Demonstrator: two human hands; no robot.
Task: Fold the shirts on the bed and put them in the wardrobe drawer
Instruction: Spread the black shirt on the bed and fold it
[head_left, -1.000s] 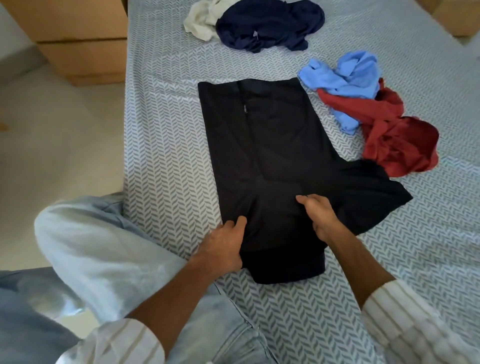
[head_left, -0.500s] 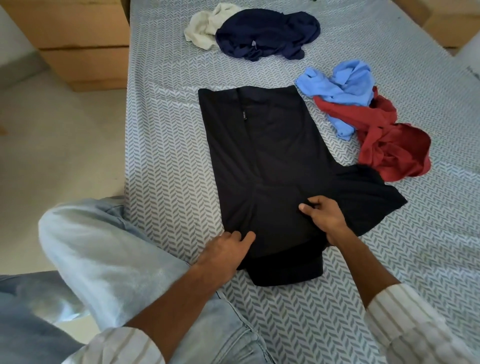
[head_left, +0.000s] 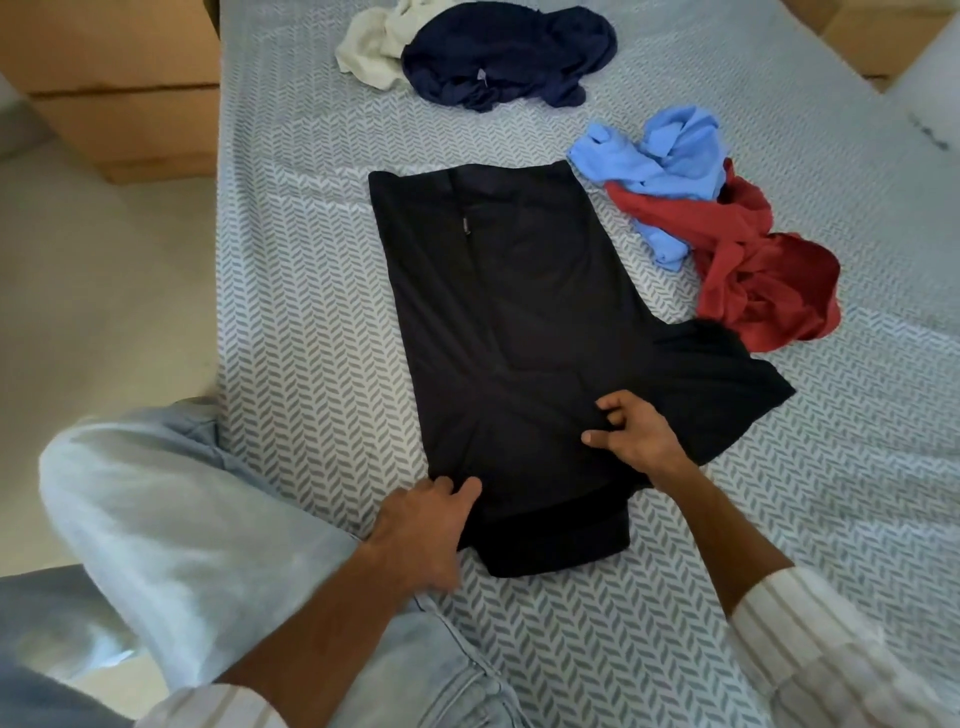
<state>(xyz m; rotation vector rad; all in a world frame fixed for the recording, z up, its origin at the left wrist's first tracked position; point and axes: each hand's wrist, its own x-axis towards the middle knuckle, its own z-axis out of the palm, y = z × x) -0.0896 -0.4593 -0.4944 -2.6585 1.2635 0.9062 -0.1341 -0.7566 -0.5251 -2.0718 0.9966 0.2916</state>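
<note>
A black shirt (head_left: 524, 312) lies flat on the bed (head_left: 291, 291), partly folded, with one sleeve sticking out to the right. My left hand (head_left: 421, 530) rests on its near left edge, fingers lying on the cloth. My right hand (head_left: 634, 436) pinches a fold of the black cloth near the shirt's lower middle. Unfolded shirts lie farther off: a light blue shirt (head_left: 660, 161) and a red shirt (head_left: 753, 280) bunched together at the right, a navy shirt (head_left: 504, 52) and a cream shirt (head_left: 374, 47) at the far end.
My bent knee in light jeans (head_left: 171, 519) rests at the bed's left edge. A wooden drawer unit (head_left: 119, 88) stands on the floor at the far left. More wooden furniture (head_left: 872, 36) shows at the top right corner.
My left hand has slid a little toward me along the shirt's left edge. My right hand's fingers have curled and gathered a fold of cloth.
</note>
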